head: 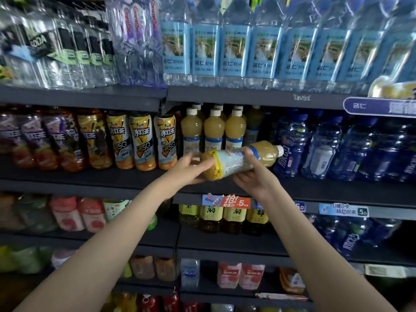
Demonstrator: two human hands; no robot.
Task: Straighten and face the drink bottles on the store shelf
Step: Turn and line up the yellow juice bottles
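Head view: two bare forearms reach up toward dark metal store shelves. Both hands hold one clear plastic juice bottle on its side, white cap pointing right, cloudy yellow liquid inside, a pale paper-like label wrapped round its middle. The left hand cups the bottle's rounded base, fingers curled around it. The right hand grips the label band from below, thumb over the top. Just behind the hands, three matching juice bottles stand upright on the middle shelf, white caps up. Left of the left hand stands a row of iced tea bottles with glossy yellow-and-orange wrappers. Right of the right hand stand ribbed blue bottles. Above the hands, tall clear water bottles with light blue labels fill the upper shelf. Below the wrists, an orange price tag clips to the shelf edge.
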